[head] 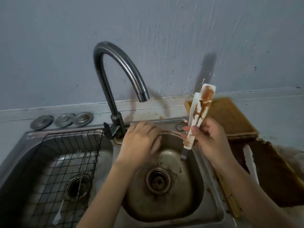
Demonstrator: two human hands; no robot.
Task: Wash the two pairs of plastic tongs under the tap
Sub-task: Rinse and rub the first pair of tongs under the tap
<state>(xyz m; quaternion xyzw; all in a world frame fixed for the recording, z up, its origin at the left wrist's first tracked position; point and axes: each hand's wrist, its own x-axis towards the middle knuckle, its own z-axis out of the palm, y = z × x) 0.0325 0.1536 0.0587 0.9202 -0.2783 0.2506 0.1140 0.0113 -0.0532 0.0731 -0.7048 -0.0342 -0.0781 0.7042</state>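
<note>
My right hand (208, 139) grips a pair of white plastic tongs (199, 111) smeared with brown sauce, held upright over the right edge of the round basin (166, 204). My left hand (139, 142) rests palm down over the basin's back rim, just right of the tap's base, holding nothing. The dark curved tap (115, 66) arches above, its spout (143, 96) pointing down; no water runs from it. A second white piece (250, 162), possibly the other tongs, lies on the counter at the right.
The left basin (21, 165) holds a black wire rack (69, 162) with a white utensil in it. Three metal drain covers (63, 120) lie behind it. A wooden board (230, 117) and a stained brown surface (279, 175) fill the right counter.
</note>
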